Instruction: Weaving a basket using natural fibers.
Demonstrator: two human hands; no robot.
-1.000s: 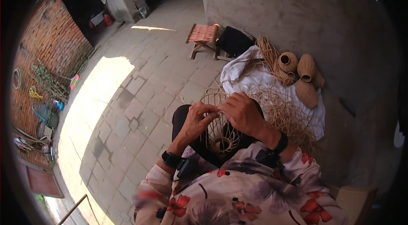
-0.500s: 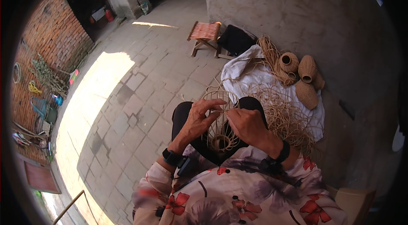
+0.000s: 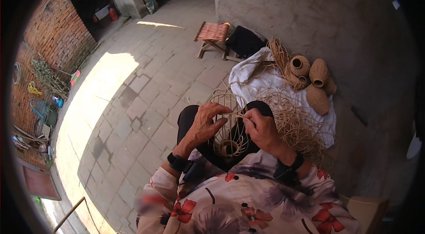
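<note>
We see the right hand (image 3: 264,133), now farther from the left hand (image 3: 205,123), pinching a strand (image 3: 239,116), probably to tighten it; whether the left grips the basket frame (image 3: 229,143), between the knees (image 3: 187,121), we cannot tell.

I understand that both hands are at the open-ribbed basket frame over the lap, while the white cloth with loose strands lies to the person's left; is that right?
Not quite: the head view shows the white cloth with loose strands to the person's right. The left hand and right hand are indeed at the basket frame.
</note>
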